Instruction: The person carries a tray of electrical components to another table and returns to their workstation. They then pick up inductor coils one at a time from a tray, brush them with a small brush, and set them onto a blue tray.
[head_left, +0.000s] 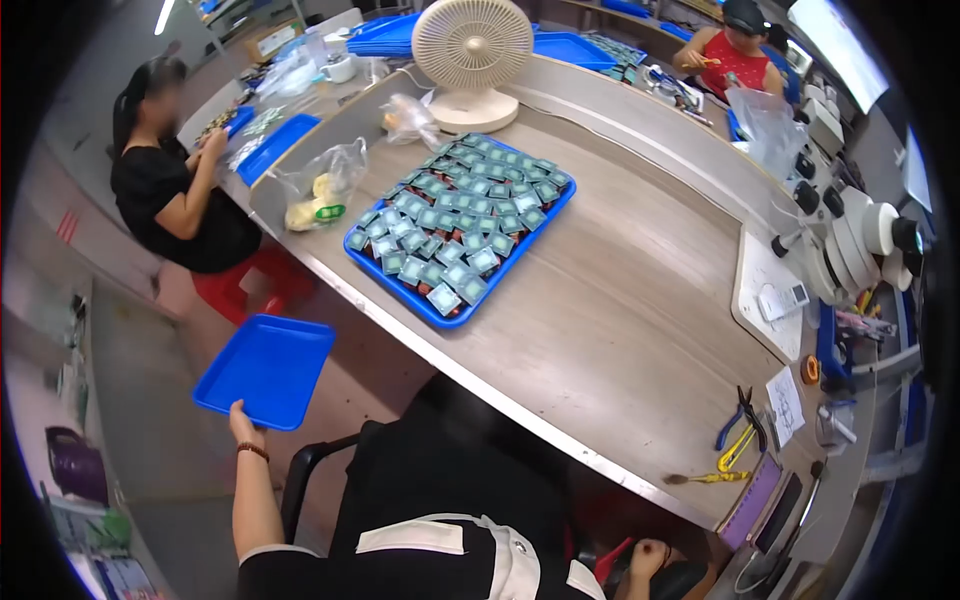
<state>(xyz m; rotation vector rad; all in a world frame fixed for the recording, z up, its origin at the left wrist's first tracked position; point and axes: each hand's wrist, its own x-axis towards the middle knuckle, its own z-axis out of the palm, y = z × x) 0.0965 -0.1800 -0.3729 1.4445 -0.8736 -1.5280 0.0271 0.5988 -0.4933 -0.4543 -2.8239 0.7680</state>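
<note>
Out to the left, over the floor beside the table, my left hand (246, 426) grips the near edge of an empty blue tray (268, 368). Low at the right, under the table's front edge, my right hand (650, 560) has curled fingers by a black armrest; whatever it may hold cannot be made out. A second blue tray (447, 320) lies on the table, filled with many small square greenish modules (450, 222).
The wooden table (620, 300) carries a beige fan (474, 50), a bag of food (325, 195), pliers (742, 415), a yellow cutter (737, 450) and a brush (705, 478). Component reels (855, 240) stand at right. Co-workers sit left (185, 175) and back right (735, 55).
</note>
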